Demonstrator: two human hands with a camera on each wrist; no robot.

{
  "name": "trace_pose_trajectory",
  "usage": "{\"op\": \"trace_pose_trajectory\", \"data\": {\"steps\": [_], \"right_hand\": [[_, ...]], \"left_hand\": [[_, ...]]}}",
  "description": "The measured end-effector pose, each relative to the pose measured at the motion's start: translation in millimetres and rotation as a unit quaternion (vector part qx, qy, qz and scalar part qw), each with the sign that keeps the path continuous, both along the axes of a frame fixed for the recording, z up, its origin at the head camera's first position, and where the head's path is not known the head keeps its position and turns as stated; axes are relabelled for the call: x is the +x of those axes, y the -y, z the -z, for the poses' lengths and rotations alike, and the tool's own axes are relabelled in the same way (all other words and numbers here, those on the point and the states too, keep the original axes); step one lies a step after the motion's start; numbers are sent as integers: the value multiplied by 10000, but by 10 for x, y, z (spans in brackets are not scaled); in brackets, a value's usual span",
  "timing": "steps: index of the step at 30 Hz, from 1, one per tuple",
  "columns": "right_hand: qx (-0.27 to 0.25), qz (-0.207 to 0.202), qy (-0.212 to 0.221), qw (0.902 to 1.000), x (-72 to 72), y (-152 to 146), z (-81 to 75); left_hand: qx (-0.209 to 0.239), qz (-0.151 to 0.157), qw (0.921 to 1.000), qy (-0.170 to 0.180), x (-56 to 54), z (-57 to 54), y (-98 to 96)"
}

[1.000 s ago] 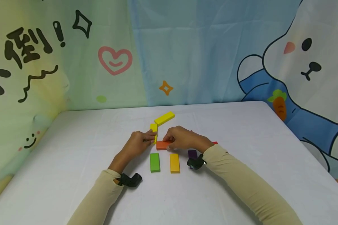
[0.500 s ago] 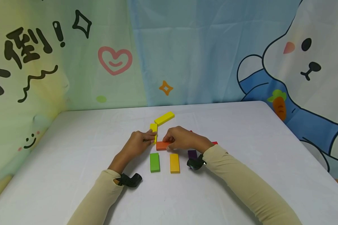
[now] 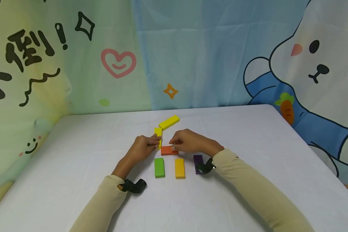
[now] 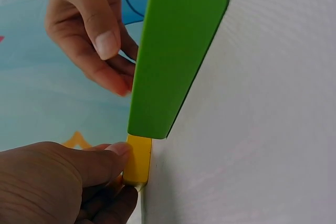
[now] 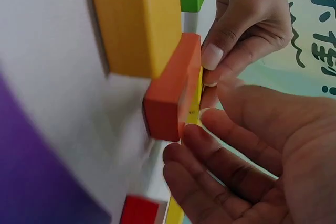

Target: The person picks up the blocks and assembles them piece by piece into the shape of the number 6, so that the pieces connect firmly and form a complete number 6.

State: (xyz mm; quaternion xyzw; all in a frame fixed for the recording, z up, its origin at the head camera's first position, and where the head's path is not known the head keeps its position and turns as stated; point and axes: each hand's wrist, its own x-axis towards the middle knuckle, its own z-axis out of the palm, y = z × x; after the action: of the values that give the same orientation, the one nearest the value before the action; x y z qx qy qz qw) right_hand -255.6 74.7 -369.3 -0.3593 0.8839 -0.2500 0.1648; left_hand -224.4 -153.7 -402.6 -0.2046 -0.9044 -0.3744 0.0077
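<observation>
My left hand (image 3: pixel 146 145) pinches a yellow block (image 3: pixel 158 130) on the table, its thumb against the block's near end in the left wrist view. A red-orange block (image 3: pixel 166 150) lies crosswise just in front of that block. My right hand (image 3: pixel 189 141) hovers at the red-orange block's right end, thumb and fingers spread apart with nothing between them. Seen from the right wrist, its fingertips (image 5: pixel 199 136) are very close to the red-orange block; contact is unclear. Behind, a second yellow block (image 3: pixel 169 122) lies slanted beside the first one's far end.
Nearer the person, a green block (image 3: pixel 159 168), an orange-yellow block (image 3: pixel 180 168) and a purple block (image 3: pixel 198 159) lie in a row. The right wrist camera partly covers the purple one. A red block (image 5: pixel 137 211) shows low in the right wrist view. A white cloth (image 3: pixel 104 135) covers the table.
My right hand has let go of the red-orange block and drawn slightly right, uncovering its right end and more of the purple block. The left hand has stayed in place.
</observation>
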Motion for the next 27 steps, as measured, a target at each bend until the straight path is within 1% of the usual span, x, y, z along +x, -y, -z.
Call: {"op": "trace_pose_trajectory", "data": {"steps": [6,12,16,19,22,27], "right_hand": [[-425,-33,-46,9991,25,-171,-92],[-781,155,-191,9966,23,-354,-94],[-786,349,-394,9955,26,-468,-59],[-755,495,-436,9950,37,-532,-51],[-795,661,-336,9941,39,-583,-50],[-879,916,-238,9916,-11,-658,11]], "left_hand": [[-6,-43,10000,-2,2,18,-20],[-38,-132,9999,-56,21,1,-20],[-43,-142,9999,-65,33,-13,-22],[-23,-113,9999,-92,35,-16,-21],[12,-91,9999,-127,35,-16,-18],[32,-80,9998,-155,34,-10,-16]]}}
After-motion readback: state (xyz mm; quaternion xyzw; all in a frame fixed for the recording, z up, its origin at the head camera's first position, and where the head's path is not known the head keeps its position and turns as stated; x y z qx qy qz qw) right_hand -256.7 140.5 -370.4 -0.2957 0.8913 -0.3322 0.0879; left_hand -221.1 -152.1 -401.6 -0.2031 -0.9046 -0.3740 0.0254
